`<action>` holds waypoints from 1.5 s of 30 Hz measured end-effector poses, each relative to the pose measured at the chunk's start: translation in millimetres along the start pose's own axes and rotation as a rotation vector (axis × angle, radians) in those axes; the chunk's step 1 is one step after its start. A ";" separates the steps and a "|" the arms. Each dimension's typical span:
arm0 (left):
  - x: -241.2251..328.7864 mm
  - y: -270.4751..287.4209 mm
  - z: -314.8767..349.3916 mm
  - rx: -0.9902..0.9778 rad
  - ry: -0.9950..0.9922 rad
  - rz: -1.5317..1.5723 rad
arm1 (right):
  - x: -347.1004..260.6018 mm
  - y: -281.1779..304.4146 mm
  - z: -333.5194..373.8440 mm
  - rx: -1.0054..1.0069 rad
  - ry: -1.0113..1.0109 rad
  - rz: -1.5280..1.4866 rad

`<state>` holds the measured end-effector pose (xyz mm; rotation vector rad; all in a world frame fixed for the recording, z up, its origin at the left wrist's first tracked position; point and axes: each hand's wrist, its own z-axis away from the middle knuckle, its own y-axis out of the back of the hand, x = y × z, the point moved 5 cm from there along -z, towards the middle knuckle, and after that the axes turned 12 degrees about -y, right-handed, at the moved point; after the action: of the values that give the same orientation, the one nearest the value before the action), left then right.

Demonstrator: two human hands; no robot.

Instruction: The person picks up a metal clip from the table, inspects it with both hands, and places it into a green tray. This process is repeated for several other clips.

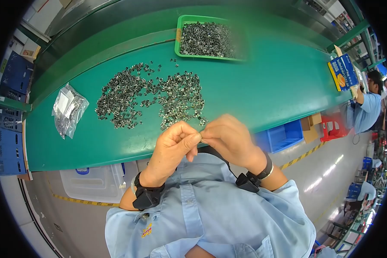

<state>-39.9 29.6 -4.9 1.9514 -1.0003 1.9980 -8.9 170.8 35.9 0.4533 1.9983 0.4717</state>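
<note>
My left hand [175,144] and my right hand [231,139] meet at the near edge of the green table [262,86], fingertips pinched together. Whatever sits between the fingertips is too small and covered to make out. Just beyond my hands lies a pile of small shiny metal parts [182,96]. Left of it spreads a second, darker pile of similar parts [120,96], with several loose pieces scattered between the two. Both of my wrists carry black strapped devices.
A green tray [177,43] full of small metal parts stands at the back. A clear plastic bag [69,109] of parts lies at left. Below the table are a clear lidded box [92,182] and a blue bin [284,136]. A person [367,107] sits far right by a blue-yellow carton [343,72].
</note>
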 end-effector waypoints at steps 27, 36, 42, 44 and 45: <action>4.5 1.5 -6.8 0.080 0.046 0.404 | 8.0 9.5 -33.7 -0.005 0.016 -0.043; 0.6 17.7 -6.1 0.162 -0.024 0.370 | 85.9 69.2 -129.6 0.260 -0.236 0.288; -3.9 25.5 -7.3 0.102 0.015 0.490 | 73.7 28.8 -67.2 -0.191 -0.154 0.335; -4.5 22.8 -7.6 0.079 0.032 0.495 | 63.4 21.0 -53.4 -0.205 -0.169 0.350; -4.9 22.2 -7.5 0.078 0.035 0.497 | 60.1 15.1 -49.7 -0.222 -0.177 0.361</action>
<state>-57.8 18.6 -16.3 1.8256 -1.5411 2.3362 -77.7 207.1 20.2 0.6944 1.6745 0.8380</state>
